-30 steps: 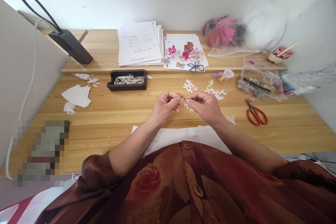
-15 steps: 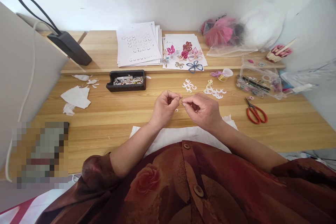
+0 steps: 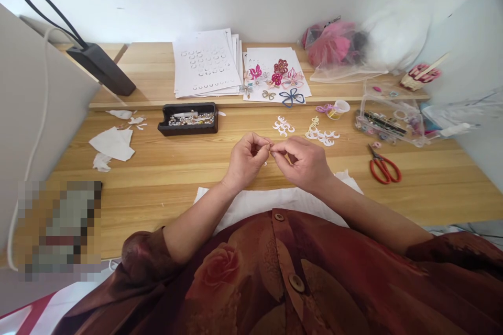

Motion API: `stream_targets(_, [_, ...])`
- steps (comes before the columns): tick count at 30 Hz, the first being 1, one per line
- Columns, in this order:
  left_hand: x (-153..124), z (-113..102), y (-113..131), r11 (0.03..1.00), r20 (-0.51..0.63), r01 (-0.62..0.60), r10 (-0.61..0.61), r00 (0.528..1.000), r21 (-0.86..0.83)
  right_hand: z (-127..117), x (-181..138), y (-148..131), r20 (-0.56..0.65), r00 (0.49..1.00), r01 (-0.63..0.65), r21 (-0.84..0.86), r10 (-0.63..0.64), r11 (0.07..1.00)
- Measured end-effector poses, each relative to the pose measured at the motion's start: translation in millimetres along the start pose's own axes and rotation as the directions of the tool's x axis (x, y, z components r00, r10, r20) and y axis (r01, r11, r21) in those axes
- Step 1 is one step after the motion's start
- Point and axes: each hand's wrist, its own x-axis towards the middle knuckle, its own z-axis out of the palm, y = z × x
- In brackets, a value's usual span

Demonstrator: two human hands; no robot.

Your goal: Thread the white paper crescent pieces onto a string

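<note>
Above the wooden desk (image 3: 176, 167), my left hand (image 3: 247, 159) pinches something tiny between thumb and forefinger, too small to make out. My right hand (image 3: 301, 161) is closed in a pinch as well, its fingertips meeting those of the left. What it grips is hidden. Just below the fingertips a small white piece (image 3: 265, 164) lies on the wood. Beyond the hands are white crescent cut-outs (image 3: 283, 126) in one group, with more crescents (image 3: 323, 137) and a yellow thread bundle (image 3: 313, 124) to their right.
Red-handled scissors (image 3: 385, 169) lie at right, near a clear plastic box (image 3: 393, 120). A black tray (image 3: 188, 119) holds beads at centre left. Flower ornaments (image 3: 276, 79) rest on paper at the back. White scraps (image 3: 113, 144) and a black lamp (image 3: 102, 69) stand left.
My fingertips have come closer together, with the right hand shifted slightly left. The whole view has moved a little; the things on the desk lie as before.
</note>
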Motion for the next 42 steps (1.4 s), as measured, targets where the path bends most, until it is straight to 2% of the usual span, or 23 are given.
stream_targets(5, [-0.4,-1.1,-3.8,0.996,0.079,-0.070,0.066,0.995,0.057,-11.8,15.8,-8.4,0.024,0.990,-0.142,0.106,0.140,0.984])
stream_targets(9, [-0.2,-1.2,0.2,0.997,0.122,-0.073,0.074,0.990,-0.009,-16.7,25.8,-3.7,0.029,0.966,-0.256,0.206,0.255,0.945])
stream_targets(14, [2.2,-2.9,3.2,0.993,0.153,0.012,0.005,0.988,-0.115,-9.0,26.1,12.4,0.106,0.897,-0.434,0.387,0.429,0.813])
stream_targets(19, [3.4,-2.4,2.1,0.976,0.117,0.109,-0.087,0.989,-0.191,2.3,19.6,18.8,0.207,0.830,-0.536,0.554,0.518,0.637])
stream_targets(21, [3.5,-2.3,2.2,0.971,0.092,0.129,-0.112,0.989,-0.201,4.6,17.4,17.4,0.234,0.809,-0.566,0.561,0.540,0.604])
stream_targets(24, [4.0,-2.8,2.7,0.973,0.060,0.136,-0.127,0.990,-0.189,5.5,15.7,13.7,0.226,0.809,-0.569,0.532,0.542,0.628])
stream_targets(33, [5.1,-2.7,2.6,0.969,0.011,0.131,-0.132,0.991,-0.210,8.7,7.2,7.7,0.161,0.861,-0.500,0.433,0.482,0.749])
stream_targets(38, [3.9,-2.6,3.7,0.970,0.004,0.140,-0.142,0.990,-0.198,10.3,0.7,6.3,0.033,0.940,-0.335,0.289,0.340,0.897])
stream_targets(42, [4.1,-3.4,0.2,0.976,0.013,0.098,-0.097,0.995,-0.195,10.6,-1.9,8.3,-0.051,0.970,-0.226,0.191,0.240,0.955])
